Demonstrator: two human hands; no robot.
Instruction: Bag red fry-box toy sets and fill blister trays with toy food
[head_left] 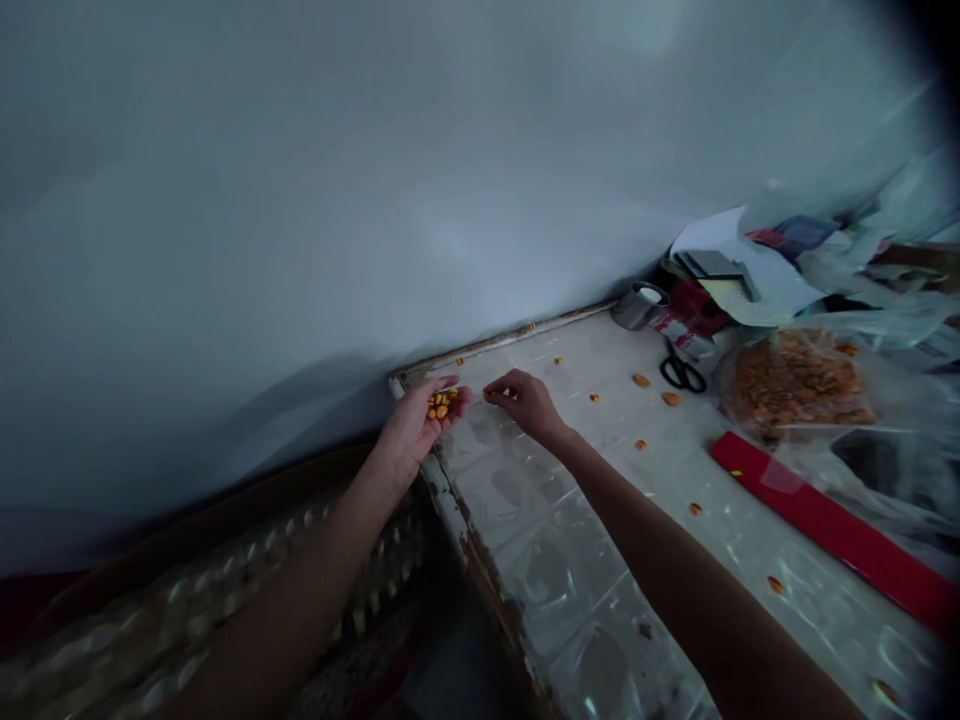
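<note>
Palm up, fingers loosely uncurled, the left hand cradles small yellow-and-orange pieces at a corner of the tabletop; over that tabletop, the right hand pinches an orange piece.

Arm posture as I direct it from afar. My left forearm rises from the lower left toward mid-frame, ending in my left hand, palm up and cupped. My right forearm slants in from the lower right; my right hand, near the left one, shows its back, thumb and fingertips pinched together.
</note>
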